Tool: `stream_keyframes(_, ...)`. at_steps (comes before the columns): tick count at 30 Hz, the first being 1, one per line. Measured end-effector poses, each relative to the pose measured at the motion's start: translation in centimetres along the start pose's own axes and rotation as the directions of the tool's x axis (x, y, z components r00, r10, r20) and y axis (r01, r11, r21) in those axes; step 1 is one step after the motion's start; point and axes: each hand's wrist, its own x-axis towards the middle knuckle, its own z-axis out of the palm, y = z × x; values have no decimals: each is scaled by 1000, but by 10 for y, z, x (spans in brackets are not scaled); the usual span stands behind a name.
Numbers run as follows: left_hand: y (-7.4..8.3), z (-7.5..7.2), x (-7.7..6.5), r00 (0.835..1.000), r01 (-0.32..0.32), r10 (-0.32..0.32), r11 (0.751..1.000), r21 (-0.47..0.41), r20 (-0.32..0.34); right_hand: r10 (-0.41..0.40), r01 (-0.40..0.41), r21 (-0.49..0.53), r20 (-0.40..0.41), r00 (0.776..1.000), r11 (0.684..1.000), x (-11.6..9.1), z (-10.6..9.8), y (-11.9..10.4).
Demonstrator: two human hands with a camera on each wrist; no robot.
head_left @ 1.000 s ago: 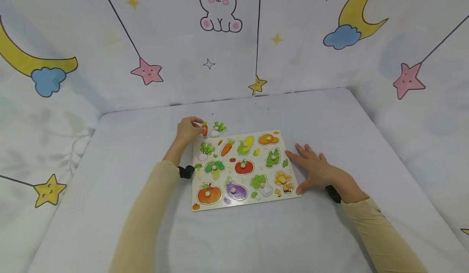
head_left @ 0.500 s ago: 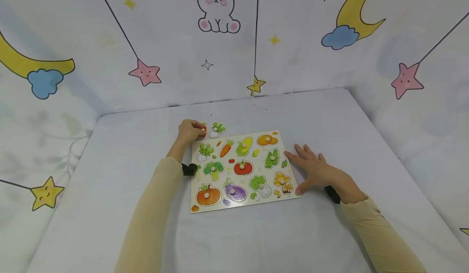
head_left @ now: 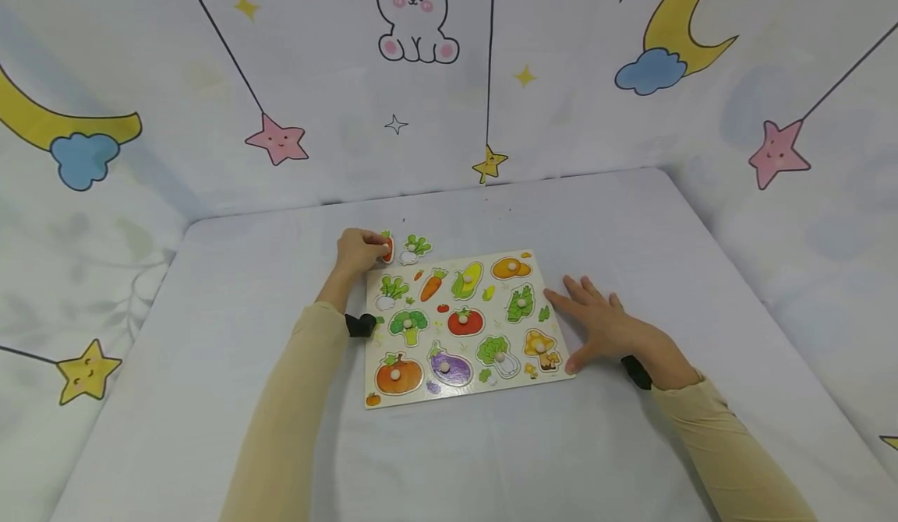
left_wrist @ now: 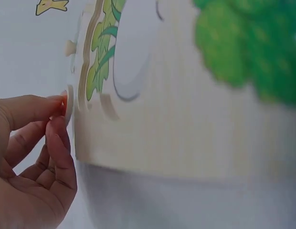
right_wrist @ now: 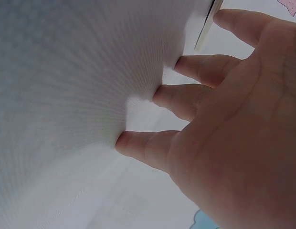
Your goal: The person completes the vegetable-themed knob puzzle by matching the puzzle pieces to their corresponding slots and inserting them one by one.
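My left hand (head_left: 359, 251) pinches a small carrot puzzle piece (head_left: 388, 249) between thumb and fingers, just beyond the far left corner of a wooden vegetable puzzle board (head_left: 466, 343). In the left wrist view, the thumb and fingertips close on the orange face of the carrot piece (left_wrist: 68, 107), which stands beside the board's edge. A white radish piece (head_left: 414, 249) with a knob lies right of the carrot piece. At the board's right side, my right hand (head_left: 599, 323) is spread, thumb and index finger at the edge. Its other fingertips press on the white cloth in the right wrist view.
Knobbed pieces sit in the board, among them a pumpkin (head_left: 398, 374), an eggplant (head_left: 451, 368) and a tomato (head_left: 466, 321). The carrot spot (head_left: 433, 285) and radish spot (head_left: 391, 292) show no knobs. A patterned cloth wall (head_left: 561, 117) rises behind the table.
My left hand and the carrot piece have shifted slightly left, widening the gap to the radish piece. The right hand and the board stay in place.
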Motion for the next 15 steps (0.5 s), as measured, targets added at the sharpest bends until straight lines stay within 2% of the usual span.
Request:
stream_keyframes(4,2,-4,-3,999,-37,37,999,4,10,5,-5,-5,0,1000,1000,-1,0,-2)
stream_keyframes(8,7,-7,-7,995,-86,85,996,16,57,4,-4,-2,2,1000,1000,-2,-1,-4)
stream_keyframes(15,22,-3,-19,968,-195,184,979,53,172,-1,1,-3,1,1000,1000,-1,-1,-2)
